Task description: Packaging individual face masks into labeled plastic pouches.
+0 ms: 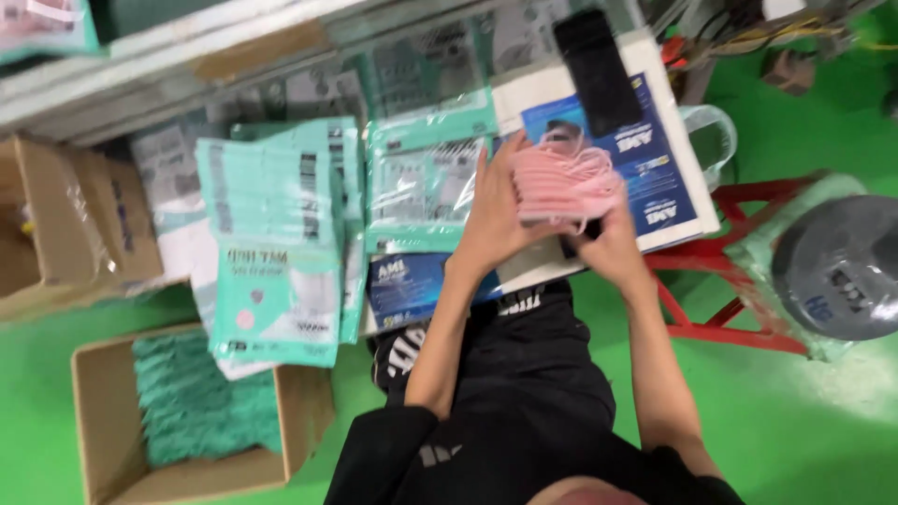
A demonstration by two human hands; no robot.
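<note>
A stack of pink face masks (568, 182) with loose ear loops is held between both hands over a low work surface. My left hand (496, 210) grips the stack from the left side, fingers spread along it. Gripping it from below and to the right is my right hand (613, 238). Under the hands lie blue and white flat boxes (655, 159) and a black phone-like slab (599, 70). Clear and mint-green mask packets (426, 178) lie just left of the hands.
A pile of mint-green packets (276, 252) sits at the left. An open cardboard box (103, 421) holding green masks stands at bottom left, another carton (56, 215) at far left. A red stool frame (739, 262) and a grey wrapped disc (842, 266) stand right, on green floor.
</note>
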